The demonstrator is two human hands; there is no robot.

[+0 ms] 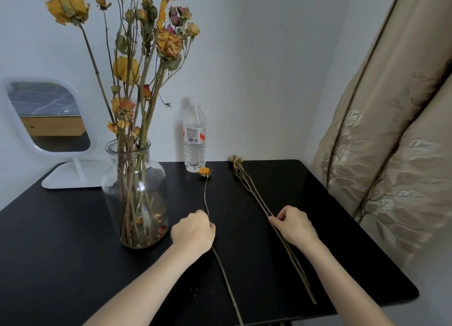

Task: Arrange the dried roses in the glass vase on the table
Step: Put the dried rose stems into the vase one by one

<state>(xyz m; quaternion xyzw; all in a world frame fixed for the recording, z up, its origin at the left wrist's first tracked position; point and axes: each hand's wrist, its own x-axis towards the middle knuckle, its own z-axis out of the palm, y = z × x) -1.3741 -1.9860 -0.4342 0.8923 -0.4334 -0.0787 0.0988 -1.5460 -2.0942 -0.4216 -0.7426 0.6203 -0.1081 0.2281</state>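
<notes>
While the left hand [193, 231] curls round the orange rose [205, 196] mid-stem and the right hand [296, 225] pinches two paler roses [255, 197] lying on the counter [73, 240], the glass vase [135, 193] just left of the left hand, these light, brittle stems likely suit gentle mid-length holds.

L hand [193, 231]: bare; smooth back, rounded knuckles
R hand [297, 225]: bare; slim fingers, narrow wrist
L forearm [137, 284]: bare as far up as I can see; slender, approx. even width
R forearm [342, 276]: ditto; bare, slender, widens twd elbow
</notes>
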